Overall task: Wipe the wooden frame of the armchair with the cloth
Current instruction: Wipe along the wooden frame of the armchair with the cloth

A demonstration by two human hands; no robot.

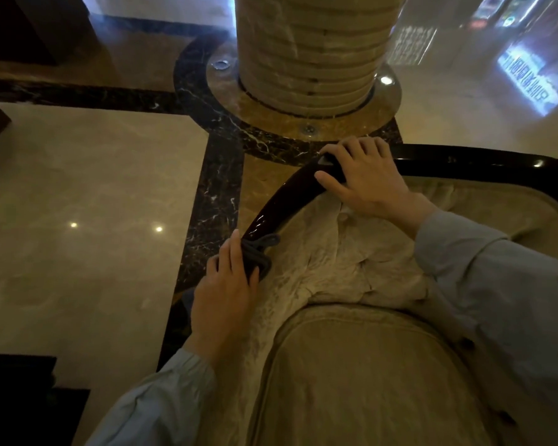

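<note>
The armchair has a glossy dark wooden frame (281,201) that curves down the left arm and runs along the top of the back (471,162). Its upholstery is beige, with a tufted backrest (351,262) and a seat cushion (368,375). My left hand (226,291) presses a grey cloth (261,252) around the lower part of the curved arm rail. Only a bunched fold of the cloth shows past my fingers. My right hand (364,181) grips the frame at the upper corner where the arm meets the back.
A ribbed stone column (313,49) stands just behind the chair on a round marble base (271,123). Polished marble floor (94,204) with dark inlay bands lies to the left. Dark furniture edges sit at the far left and bottom left (16,400).
</note>
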